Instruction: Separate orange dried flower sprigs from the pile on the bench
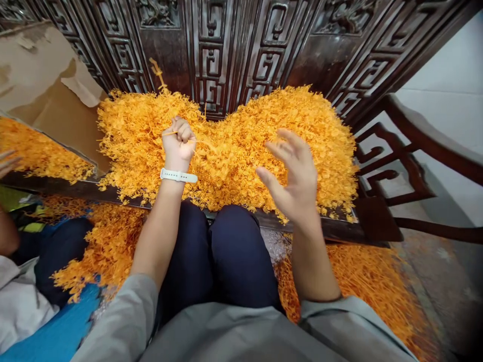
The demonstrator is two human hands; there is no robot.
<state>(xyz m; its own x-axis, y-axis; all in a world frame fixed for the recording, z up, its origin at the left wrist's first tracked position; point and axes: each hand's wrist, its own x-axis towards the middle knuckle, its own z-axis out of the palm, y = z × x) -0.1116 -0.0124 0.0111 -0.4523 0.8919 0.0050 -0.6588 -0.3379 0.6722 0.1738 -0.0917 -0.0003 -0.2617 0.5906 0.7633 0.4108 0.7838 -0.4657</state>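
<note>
A big heap of orange plastic sprigs [241, 146] covers the seat of a dark carved wooden bench [339, 229] in front of me. My left hand [179, 141], with a white band on the wrist, is closed in a fist above the heap and grips a thin orange sprig stem [169, 133] that sticks out to the left. My right hand [292, 173] hovers over the right half of the heap with its fingers spread and curled, holding nothing. My knees in dark trousers sit just below the bench edge.
More orange sprigs lie on the floor [109, 246] and to the right [362, 281]. A cardboard sheet [45, 85] leans at the back left. Another person's sleeve and fingers [7, 163] show at the left edge. The bench's carved back and armrest [415, 130] close off the rear and right.
</note>
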